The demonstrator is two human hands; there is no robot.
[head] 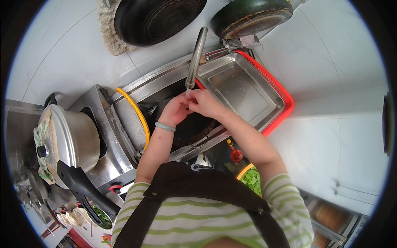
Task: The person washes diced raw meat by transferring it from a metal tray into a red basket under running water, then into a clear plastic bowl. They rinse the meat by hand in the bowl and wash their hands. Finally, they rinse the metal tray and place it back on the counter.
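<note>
Under the metal faucet (pixel 196 59), my left hand (pixel 174 110) and my right hand (pixel 203 101) meet, fingers touching, in a thin stream of water. The left wrist bears a pale bangle (pixel 165 126). I see no object in either hand, though the overlapping fingers hide part of the palms. Beneath them, inside the metal sink (pixel 194 149), lies a large dark pan (pixel 186 133), partly covered by my hands and forearms.
A metal tray (pixel 238 93) rests in a red plastic basket (pixel 287 102) at the right. Left are a yellow-rimmed item (pixel 136 108) and a large lidded pot (pixel 83 136). Two pans (pixel 161 21) hang above. Green leaves (pixel 252 181) and a red gas regulator (pixel 236 155) are below.
</note>
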